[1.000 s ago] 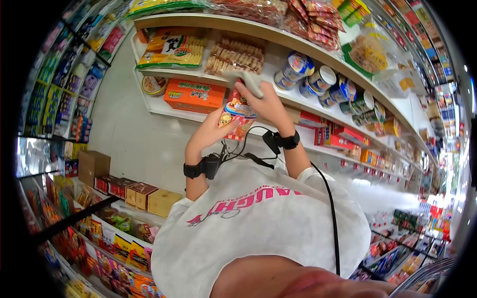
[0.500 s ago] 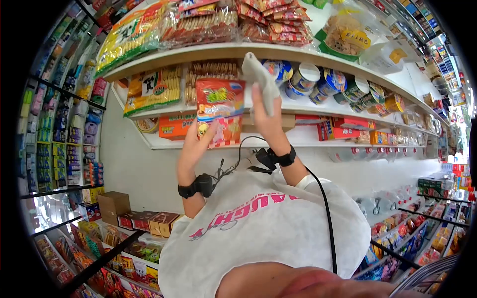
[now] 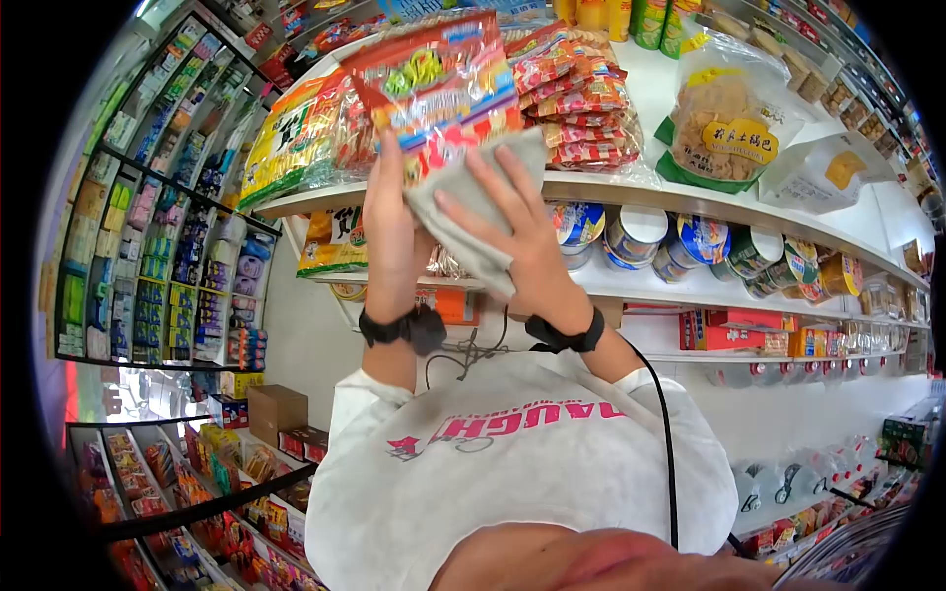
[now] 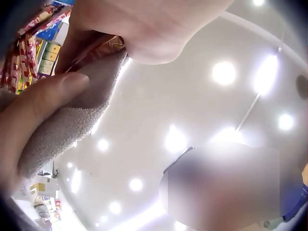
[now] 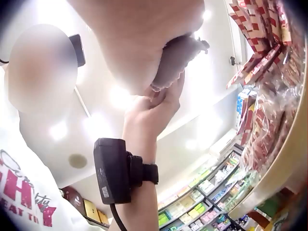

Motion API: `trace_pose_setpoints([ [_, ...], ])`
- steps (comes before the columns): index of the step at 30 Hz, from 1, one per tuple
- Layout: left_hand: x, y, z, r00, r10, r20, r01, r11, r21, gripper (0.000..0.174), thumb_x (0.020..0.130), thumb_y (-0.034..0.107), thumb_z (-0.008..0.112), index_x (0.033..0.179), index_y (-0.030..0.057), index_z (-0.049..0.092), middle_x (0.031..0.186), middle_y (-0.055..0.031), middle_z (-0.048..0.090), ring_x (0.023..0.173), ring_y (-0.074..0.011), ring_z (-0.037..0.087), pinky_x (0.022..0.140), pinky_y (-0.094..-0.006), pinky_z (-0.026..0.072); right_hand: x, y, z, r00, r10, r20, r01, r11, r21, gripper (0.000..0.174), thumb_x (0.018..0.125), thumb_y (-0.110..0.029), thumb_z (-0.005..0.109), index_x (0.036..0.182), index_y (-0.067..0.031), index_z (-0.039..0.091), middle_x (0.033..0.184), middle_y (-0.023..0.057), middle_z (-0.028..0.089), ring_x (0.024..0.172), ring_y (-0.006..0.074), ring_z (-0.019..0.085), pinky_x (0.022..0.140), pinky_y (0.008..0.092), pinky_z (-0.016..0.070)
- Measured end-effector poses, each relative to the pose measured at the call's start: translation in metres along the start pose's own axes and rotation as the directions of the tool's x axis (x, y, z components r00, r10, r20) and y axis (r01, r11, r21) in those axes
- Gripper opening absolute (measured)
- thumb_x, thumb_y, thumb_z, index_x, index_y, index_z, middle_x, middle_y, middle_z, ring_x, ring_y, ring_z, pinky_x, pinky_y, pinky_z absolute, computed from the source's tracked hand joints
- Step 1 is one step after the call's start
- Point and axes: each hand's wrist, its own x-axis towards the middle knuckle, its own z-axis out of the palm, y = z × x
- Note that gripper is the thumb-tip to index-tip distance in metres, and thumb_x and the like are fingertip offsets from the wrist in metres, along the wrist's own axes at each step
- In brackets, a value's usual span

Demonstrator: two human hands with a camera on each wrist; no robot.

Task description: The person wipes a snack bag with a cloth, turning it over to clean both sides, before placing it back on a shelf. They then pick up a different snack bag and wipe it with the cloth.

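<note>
In the head view a red snack bag (image 3: 434,84) with a cartoon print is held up in front of the upper shelf. My left hand (image 3: 389,222) grips its lower left side, the thumb side partly hidden. Over the bag's lower end lies a grey cloth (image 3: 453,217), with fingers of my right hand (image 3: 532,251) spread across it. Seen from below in the left wrist view, a thumb (image 4: 60,94) presses the cloth (image 4: 62,127) from the other side. The right wrist view shows the left hand (image 5: 154,113) close by the cloth (image 5: 175,60).
Bagged snacks (image 3: 581,108) and a bag of rice crackers (image 3: 724,133) fill the upper shelf (image 3: 631,192). Instant noodle cups (image 3: 636,236) stand on the shelf below. A black cable (image 3: 665,433) runs down the white shirt (image 3: 532,492). Another rack (image 3: 168,227) is at the left.
Both hands have risen from the lower shelves to the upper shelf with the bag. The cloth, which stood apart from the bag half a second ago, now lies against it.
</note>
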Motion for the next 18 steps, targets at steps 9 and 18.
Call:
trace_pose_setpoints([
  [9, 0.150, -0.019, 0.020, 0.985, 0.151, 0.085, -0.169, 0.944, 0.283, 0.039, 0.099, 0.031, 0.054, 0.127, 0.0037, 0.051, 0.104, -0.0105, 0.064, 0.085, -0.0195, 0.067, 0.074, -0.0352, 0.0562, 0.084, 0.080, 0.002, 0.974, 0.097, -0.206, -0.105, 0.994, -0.024, 0.050, 0.086, -0.008, 0.064, 0.136, -0.0103, 0.059, 0.151, 0.0172, 0.041, 0.140, 0.0431, 0.033, 0.115, 0.0486, 0.0294],
  [18, 0.194, -0.036, -0.001, 0.790, 0.491, 0.367, -0.469, 0.098, 0.878, 0.053, 0.101, 0.041, 0.051, 0.124, -0.0074, 0.052, 0.122, -0.0290, 0.058, 0.113, -0.0411, 0.056, 0.097, -0.0453, 0.0419, 0.088, 0.117, 0.043, 0.968, 0.230, -0.100, -0.238, 0.968, -0.076, 0.044, 0.091, -0.026, 0.061, 0.130, -0.0054, 0.060, 0.148, 0.0168, 0.045, 0.141, 0.0346, 0.035, 0.111, 0.0670, 0.0213],
])
